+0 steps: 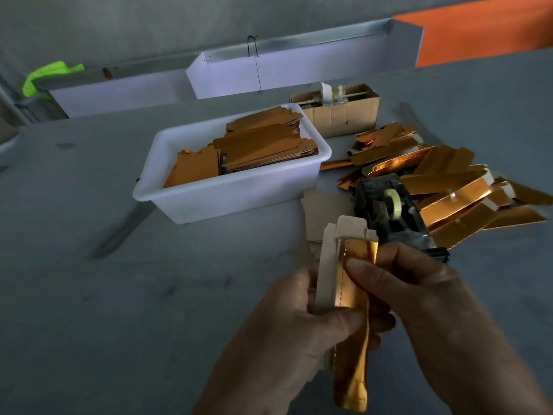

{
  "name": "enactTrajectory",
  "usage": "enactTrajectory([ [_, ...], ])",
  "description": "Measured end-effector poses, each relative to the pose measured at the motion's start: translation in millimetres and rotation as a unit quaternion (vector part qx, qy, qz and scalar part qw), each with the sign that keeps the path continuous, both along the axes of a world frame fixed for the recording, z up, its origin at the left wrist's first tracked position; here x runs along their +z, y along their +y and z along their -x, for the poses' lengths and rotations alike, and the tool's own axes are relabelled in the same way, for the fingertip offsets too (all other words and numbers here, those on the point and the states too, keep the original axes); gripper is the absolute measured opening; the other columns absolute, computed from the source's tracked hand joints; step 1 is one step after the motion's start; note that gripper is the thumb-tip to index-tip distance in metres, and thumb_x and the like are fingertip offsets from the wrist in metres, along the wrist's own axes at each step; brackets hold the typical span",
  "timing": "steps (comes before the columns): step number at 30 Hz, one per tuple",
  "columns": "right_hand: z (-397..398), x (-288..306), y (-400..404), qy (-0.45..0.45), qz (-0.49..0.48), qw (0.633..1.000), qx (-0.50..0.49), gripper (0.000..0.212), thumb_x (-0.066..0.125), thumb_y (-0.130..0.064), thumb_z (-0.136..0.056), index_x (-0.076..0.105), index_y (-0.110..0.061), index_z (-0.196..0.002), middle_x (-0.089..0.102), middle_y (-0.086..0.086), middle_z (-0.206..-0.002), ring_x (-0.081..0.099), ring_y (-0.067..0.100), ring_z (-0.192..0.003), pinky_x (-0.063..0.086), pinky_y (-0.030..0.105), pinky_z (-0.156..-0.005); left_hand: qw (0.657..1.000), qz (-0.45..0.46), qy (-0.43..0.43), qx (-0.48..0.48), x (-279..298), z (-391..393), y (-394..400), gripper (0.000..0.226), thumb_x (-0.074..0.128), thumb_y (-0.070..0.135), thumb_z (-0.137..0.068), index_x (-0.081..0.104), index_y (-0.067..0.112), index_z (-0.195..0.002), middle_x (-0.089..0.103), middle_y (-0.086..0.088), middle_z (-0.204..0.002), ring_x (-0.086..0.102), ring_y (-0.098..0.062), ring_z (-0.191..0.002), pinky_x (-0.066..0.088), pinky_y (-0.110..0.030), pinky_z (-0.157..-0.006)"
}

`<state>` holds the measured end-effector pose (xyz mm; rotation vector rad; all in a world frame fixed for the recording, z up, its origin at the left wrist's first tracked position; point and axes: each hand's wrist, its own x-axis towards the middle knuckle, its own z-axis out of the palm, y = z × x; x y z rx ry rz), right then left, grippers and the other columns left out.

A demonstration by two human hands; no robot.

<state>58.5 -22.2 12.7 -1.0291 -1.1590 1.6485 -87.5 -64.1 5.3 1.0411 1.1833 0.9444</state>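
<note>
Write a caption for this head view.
Left hand and right hand hold a gold carton blank near a tape dispenser.

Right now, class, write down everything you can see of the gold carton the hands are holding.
The carton is a long piece of thin card, shiny gold on one face, pale on the other, with a dotted line down its length and pale flaps on top. It stands nearly upright, partly folded. The left hand grips its pale edge; the right hand pinches the gold side.

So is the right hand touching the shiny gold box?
Touching. The head view shows the right hand pinching the gold box, thumb pressed on its front and fingers curled behind it.
</note>
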Motion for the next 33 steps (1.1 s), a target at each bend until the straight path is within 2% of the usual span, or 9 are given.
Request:
enactTrajectory([
  [7, 2, 1, -4, 0.007, 0.028, 1.000, -0.002, 0.019, 0.066, -0.031, -0.063, 0.072, -0.020, -0.078, 0.062, 0.004, -0.057, 0.056, 0.015, -0.041, 0.041, 0.022, -0.035, 1.000, -0.001, -0.010, -0.016, 1, -9, -1, 0.028, 0.069, 0.022, -0.079, 0.064, 0.031, -0.105, 0.075, -0.009, -0.093, 0.073, -0.028, -0.085, 0.058, -0.038, -0.076],
  [11, 0, -5, -3, -0.006, 0.044, 0.999, -0.002, 0.024, 0.065, -0.036, -0.063, 0.074, -0.025, -0.083, 0.070, 0.009, -0.073, 0.066, 0.022, -0.056, 0.049, 0.030, -0.043, 1.000, 0.025, 0.006, -0.016, 1, -9, -4, 0.039, 0.070, 0.024, -0.076, 0.058, 0.026, -0.113, 0.075, -0.008, -0.096, 0.074, -0.027, -0.086, 0.058, -0.042, -0.077],
  [15, -5, -4, 0, 0.013, 0.064, 0.998, 0.012, 0.022, 0.062, -0.034, -0.073, 0.074, -0.023, -0.088, 0.060, 0.010, -0.064, 0.060, 0.019, -0.052, 0.048, 0.026, -0.044, 0.999, 0.027, 0.016, -0.017, 4, -11, -5, 0.045, 0.068, 0.022, -0.076, 0.053, 0.019, -0.118, 0.074, -0.007, -0.103, 0.073, -0.026, -0.093, 0.057, -0.047, -0.084],
  [17, -8, -6, 2, 0.022, 0.062, 0.998, 0.004, 0.022, 0.061, -0.031, -0.078, 0.073, -0.015, -0.085, 0.055, 0.010, -0.057, 0.057, 0.017, -0.048, 0.045, 0.023, -0.042, 0.999, 0.023, 0.026, -0.011, 7, -13, -7, 0.036, 0.063, 0.025, -0.077, 0.059, 0.018, -0.112, 0.075, -0.005, -0.098, 0.073, -0.023, -0.090, 0.059, -0.044, -0.081],
  [20, -8, -9, 4, 0.027, 0.062, 0.998, -0.006, 0.024, 0.061, -0.032, -0.075, 0.073, -0.012, -0.080, 0.059, 0.012, -0.061, 0.059, 0.021, -0.052, 0.047, 0.028, -0.047, 0.995, -0.015, 0.098, 0.034, 11, -16, -11, 0.026, 0.056, 0.034, -0.078, 0.068, 0.022, -0.098, 0.076, -0.004, -0.086, 0.074, -0.019, -0.081, 0.060, -0.043, -0.076],
  [22, -8, -11, 6, 0.023, 0.056, 0.998, -0.013, 0.025, 0.061, -0.033, -0.071, 0.074, -0.013, -0.080, 0.065, 0.013, -0.068, 0.063, 0.023, -0.058, 0.051, 0.032, -0.055, 0.973, -0.069, 0.205, 0.083, 12, -17, -13, 0.031, 0.047, 0.048, -0.087, 0.070, 0.026, -0.092, 0.071, 0.003, -0.076, 0.068, -0.009, -0.071, 0.056, -0.033, -0.071],
  [24, -7, -12, 7, 0.022, 0.052, 0.998, -0.031, 0.024, 0.061, -0.033, -0.066, 0.076, -0.018, -0.079, 0.071, 0.009, -0.073, 0.068, 0.020, -0.064, 0.054, 0.032, -0.061, 0.940, -0.106, 0.288, 0.148, 13, -20, -12, 0.031, 0.048, 0.052, -0.085, 0.071, 0.031, -0.085, 0.061, 0.008, -0.075, 0.058, -0.002, -0.070, 0.043, -0.015, -0.062],
  [29, -2, -9, 9, 0.020, 0.034, 0.998, -0.042, 0.022, 0.061, -0.035, -0.066, 0.074, -0.018, -0.072, 0.070, 0.007, -0.071, 0.069, 0.018, -0.066, 0.054, 0.032, -0.064, 0.896, -0.138, 0.331, 0.263, 6, -32, -7, 0.012, 0.066, 0.038, -0.082, 0.074, 0.035, -0.091, 0.054, 0.011, -0.084, 0.053, 0.006, -0.086, 0.041, -0.005, -0.069],
  [33, 0, -8, 10, 0.019, 0.031, 0.998, -0.045, 0.023, 0.062, -0.035, -0.065, 0.070, -0.014, -0.070, 0.068, 0.008, -0.070, 0.067, 0.021, -0.065, 0.055, 0.037, -0.068, 0.849, -0.218, 0.364, 0.314, -1, -34, -3, 0.024, 0.074, 0.024, -0.079, 0.074, 0.037, -0.098, 0.054, 0.011, -0.088, 0.055, -0.001, -0.086, 0.035, 0.002, -0.075],
])
